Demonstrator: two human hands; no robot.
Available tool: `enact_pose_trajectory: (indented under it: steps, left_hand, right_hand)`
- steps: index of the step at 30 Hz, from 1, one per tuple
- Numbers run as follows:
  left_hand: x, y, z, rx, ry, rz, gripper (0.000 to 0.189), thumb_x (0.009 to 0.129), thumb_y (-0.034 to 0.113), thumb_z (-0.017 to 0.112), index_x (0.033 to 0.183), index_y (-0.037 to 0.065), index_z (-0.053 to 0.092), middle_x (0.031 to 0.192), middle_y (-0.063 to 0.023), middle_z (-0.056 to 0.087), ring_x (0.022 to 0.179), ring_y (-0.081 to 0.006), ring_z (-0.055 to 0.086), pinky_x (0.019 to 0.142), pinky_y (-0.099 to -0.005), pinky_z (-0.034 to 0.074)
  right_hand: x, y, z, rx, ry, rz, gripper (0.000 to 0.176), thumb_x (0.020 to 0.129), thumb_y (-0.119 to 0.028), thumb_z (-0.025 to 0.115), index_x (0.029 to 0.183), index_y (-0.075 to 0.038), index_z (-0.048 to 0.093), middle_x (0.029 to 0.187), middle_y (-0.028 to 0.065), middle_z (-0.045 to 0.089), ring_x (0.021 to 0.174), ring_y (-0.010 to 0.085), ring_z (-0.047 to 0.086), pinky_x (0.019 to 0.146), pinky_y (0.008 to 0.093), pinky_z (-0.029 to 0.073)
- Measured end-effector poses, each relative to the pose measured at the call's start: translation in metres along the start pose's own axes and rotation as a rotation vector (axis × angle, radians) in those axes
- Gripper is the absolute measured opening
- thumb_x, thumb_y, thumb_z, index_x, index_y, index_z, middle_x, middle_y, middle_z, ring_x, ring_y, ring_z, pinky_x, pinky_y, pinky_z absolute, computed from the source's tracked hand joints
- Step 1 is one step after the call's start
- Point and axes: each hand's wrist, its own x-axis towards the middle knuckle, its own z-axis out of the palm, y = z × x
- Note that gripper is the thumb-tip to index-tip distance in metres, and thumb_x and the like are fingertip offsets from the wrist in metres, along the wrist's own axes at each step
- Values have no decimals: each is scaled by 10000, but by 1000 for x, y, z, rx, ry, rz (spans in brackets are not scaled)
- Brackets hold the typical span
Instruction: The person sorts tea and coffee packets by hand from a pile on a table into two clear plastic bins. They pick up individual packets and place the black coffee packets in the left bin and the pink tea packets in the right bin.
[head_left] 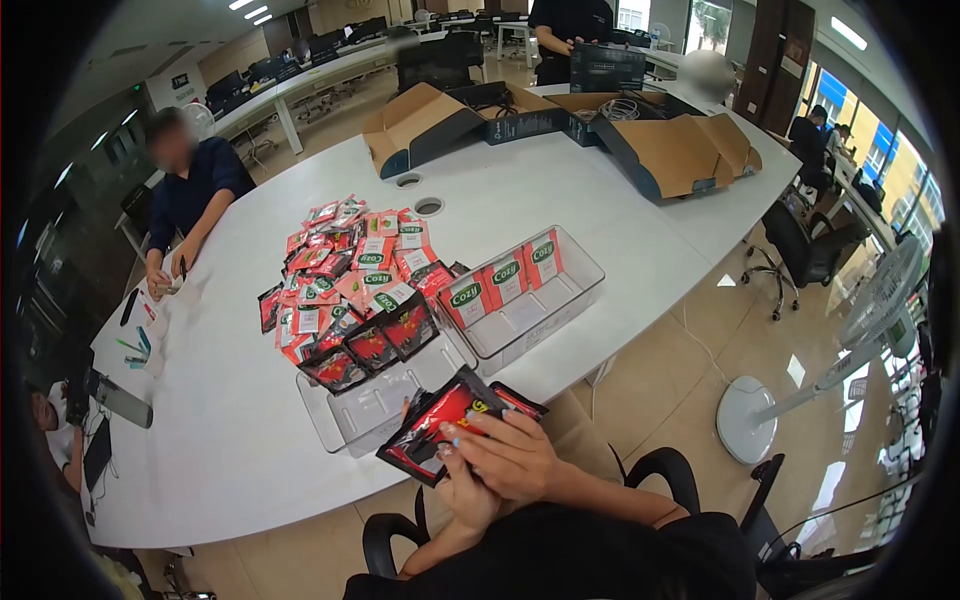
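Close to my body, above the table's front edge, both hands are on a black-and-red sachet (425, 428). My left hand (468, 500) grips its lower edge from below. My right hand (512, 458) is closed over its right side, fingers across the front. Another dark sachet (520, 396) shows behind the right fingers; its hold is partly hidden. Just beyond is a clear plastic bin (340, 425) with a row of black-and-red sachets (372, 347) standing along its far side. To its right, a second clear bin (545, 315) holds three red-and-white "Cozy" sachets (505, 283).
Behind the bins lies a loose heap of mixed sachets (345, 265). Opened cardboard boxes (675, 155) with cables stand at the table's far end. A person (195, 185) sits at the left, near pens and a bottle (118, 400). A white fan (750, 420) stands right.
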Motion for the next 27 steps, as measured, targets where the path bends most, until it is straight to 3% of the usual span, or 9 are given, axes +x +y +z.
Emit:
enact_pose_trajectory:
  steps: [3, 5, 9, 10, 13, 15, 18, 24, 27]
  left_hand:
    - [-5, -7, 1, 60, -52, 13, 442, 1052, 329, 332, 1330, -4, 417, 1251, -131, 548, 1111, -202, 556, 960, -350, 449]
    - [-5, -11, 5, 8, -7, 46, 448, 1044, 345, 356, 1316, -4, 430, 1236, -129, 553, 1084, -200, 570, 917, -340, 478]
    - [-8, -32, 5, 28, 207, 51, 434, 1031, 350, 399, 1267, -8, 465, 1155, -127, 590, 1008, -195, 608, 877, -336, 513]
    - [-8, -39, 4, -11, 242, 71, 367, 1024, 274, 436, 1251, -12, 474, 1124, -133, 599, 986, -199, 613, 883, -340, 510]
    - [-17, -44, -9, 80, -8, 39, 502, 983, 130, 472, 1404, -59, 272, 1242, -157, 522, 1119, -202, 528, 1024, -360, 372]
    - [-11, -22, 12, 96, -53, 232, 549, 945, 54, 532, 1405, -85, 265, 1180, -151, 566, 1061, -177, 564, 971, -329, 421]
    - [-11, -13, 18, 24, -72, 114, 610, 903, -2, 583, 1425, -50, 270, 1156, -113, 564, 998, -142, 570, 911, -289, 456]
    - [-17, 5, 34, 36, -164, 87, 669, 878, -52, 618, 1429, -82, 240, 1158, -119, 577, 1048, -144, 571, 920, -272, 459]
    - [-21, -2, 30, 78, -161, 87, 757, 855, -52, 614, 1475, -36, 179, 1211, -119, 527, 1060, -162, 553, 933, -285, 449]
  right_hand:
    - [-9, 2, -8, -84, 97, 115, 387, 849, -234, 661, 1193, -63, 615, 1260, 120, 621, 1245, 303, 522, 1050, 417, 340]
    - [-13, 5, -7, -70, 220, 227, 630, 773, -342, 755, 1268, -15, 544, 1346, 240, 517, 1278, 378, 468, 1067, 448, 332]
    - [7, 7, -24, 259, 227, 446, 848, 692, -238, 836, 1366, 40, 402, 1361, 253, 491, 1268, 361, 477, 1078, 423, 337]
    - [4, 6, -27, 368, 190, 519, 887, 675, -208, 850, 1380, 48, 377, 1358, 248, 495, 1262, 350, 486, 1074, 414, 347]
    - [-7, 7, -34, 521, 138, 589, 850, 650, -153, 860, 1355, 46, 427, 1296, 229, 541, 1203, 301, 533, 1017, 377, 406]
    - [-10, 9, -39, 498, 149, 625, 639, 693, -72, 828, 1248, 48, 533, 1120, 147, 623, 1009, 190, 602, 876, 302, 473]
    - [-14, 1, -43, 666, 200, 811, 439, 765, 22, 755, 1164, 60, 576, 986, 71, 647, 869, 96, 594, 769, 230, 475]
    - [-6, -10, -58, 879, 340, 977, 201, 907, 16, 610, 1088, 31, 523, 980, 70, 652, 858, 60, 588, 731, 196, 462]
    - [-8, -9, -57, 944, 407, 998, 136, 936, 2, 573, 1036, -8, 481, 966, 65, 644, 834, 46, 575, 700, 176, 447]
